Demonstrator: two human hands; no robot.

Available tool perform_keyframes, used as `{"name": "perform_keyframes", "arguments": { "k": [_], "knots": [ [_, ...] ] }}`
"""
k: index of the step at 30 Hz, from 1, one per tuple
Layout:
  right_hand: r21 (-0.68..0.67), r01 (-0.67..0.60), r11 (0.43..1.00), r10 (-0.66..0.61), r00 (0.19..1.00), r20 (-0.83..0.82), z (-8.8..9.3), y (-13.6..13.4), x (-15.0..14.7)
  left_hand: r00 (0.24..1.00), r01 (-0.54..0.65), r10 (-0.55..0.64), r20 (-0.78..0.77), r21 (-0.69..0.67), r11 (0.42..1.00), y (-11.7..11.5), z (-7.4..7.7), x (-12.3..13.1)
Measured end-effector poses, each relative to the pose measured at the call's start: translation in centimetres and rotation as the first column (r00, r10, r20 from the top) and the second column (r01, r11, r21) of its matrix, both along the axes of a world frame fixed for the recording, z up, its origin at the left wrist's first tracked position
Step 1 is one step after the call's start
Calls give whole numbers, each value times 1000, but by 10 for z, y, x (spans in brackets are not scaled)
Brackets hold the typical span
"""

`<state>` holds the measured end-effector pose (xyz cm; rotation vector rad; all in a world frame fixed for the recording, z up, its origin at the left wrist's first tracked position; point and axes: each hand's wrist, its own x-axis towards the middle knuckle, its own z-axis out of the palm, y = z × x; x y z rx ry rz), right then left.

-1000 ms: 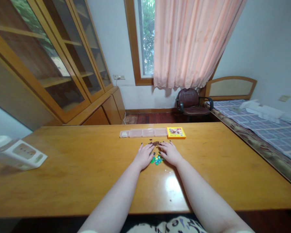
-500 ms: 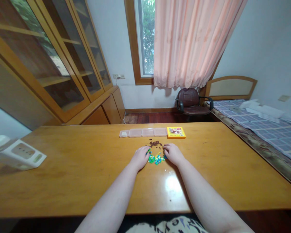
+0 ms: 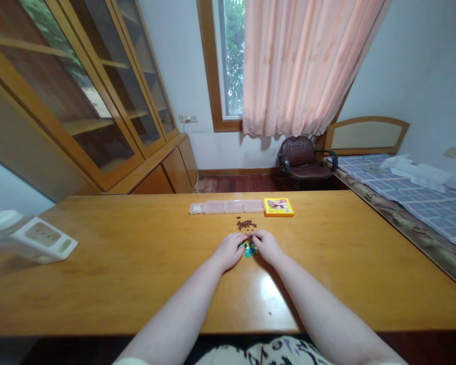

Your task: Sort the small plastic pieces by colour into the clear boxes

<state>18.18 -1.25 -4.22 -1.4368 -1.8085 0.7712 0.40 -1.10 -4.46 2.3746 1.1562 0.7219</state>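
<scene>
A small pile of green, blue, yellow and white toy building bricks (image 3: 249,249) lies on the wooden table. My left hand (image 3: 230,250) curves around the pile's left side, fingers stretched forward and inward. On the opposite side, my right hand (image 3: 265,244) lies against the pile with its fingertips almost meeting those of the left. Both hands are open and cup the bricks between them, hiding part of the pile. Just beyond the fingertips are scattered small brown bricks (image 3: 246,224), and a single brown brick (image 3: 238,217) sits a little farther off.
Behind the bricks, a row of clear plastic compartment trays (image 3: 225,207) stands beside a yellow box (image 3: 278,207). A white plastic container (image 3: 47,241) is at the table's left. Past the table (image 3: 137,294) are a brown chair (image 3: 299,154), a bed (image 3: 403,177) and a glass-door cabinet (image 3: 95,101).
My hands have moved toward each other, pressing the coloured bricks into a tighter pile. The brown bricks lie apart as before, and the whole view has shifted slightly.
</scene>
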Motion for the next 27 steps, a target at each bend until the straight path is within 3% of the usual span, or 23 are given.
{"name": "perform_keyframes", "arguments": {
  "k": [3,6,8,11,15,18,21,24,27],
  "knots": [
    [-112,116,987,-148,930,-336,-6,5,2,984,-126,130,120,-40,991,7,-6,-6],
    [-248,191,950,-303,763,-571,-7,11,6,912,-327,345,224,-113,938,14,-15,-14],
    [-302,209,930,-363,650,-668,-8,12,7,880,-365,396,263,-158,917,16,-19,-15],
    [-328,204,922,-386,547,-743,-12,12,2,923,-275,307,233,-163,948,12,-18,-9],
    [-309,224,924,-381,544,-747,-19,10,-13,968,-165,188,168,-144,976,6,-15,-1],
    [-297,214,931,-366,509,-779,-21,13,-22,944,-147,193,269,-182,972,7,-18,0],
    [-278,153,948,-317,493,-810,-21,18,-32,826,-135,277,491,-306,943,12,-25,-2],
    [-301,70,951,-301,433,-850,-24,23,-45,629,-118,407,662,-436,892,20,-30,-6],
    [-331,23,943,-315,377,-871,-26,29,-53,452,-151,498,740,-486,861,28,-32,-12]
  ]
}}
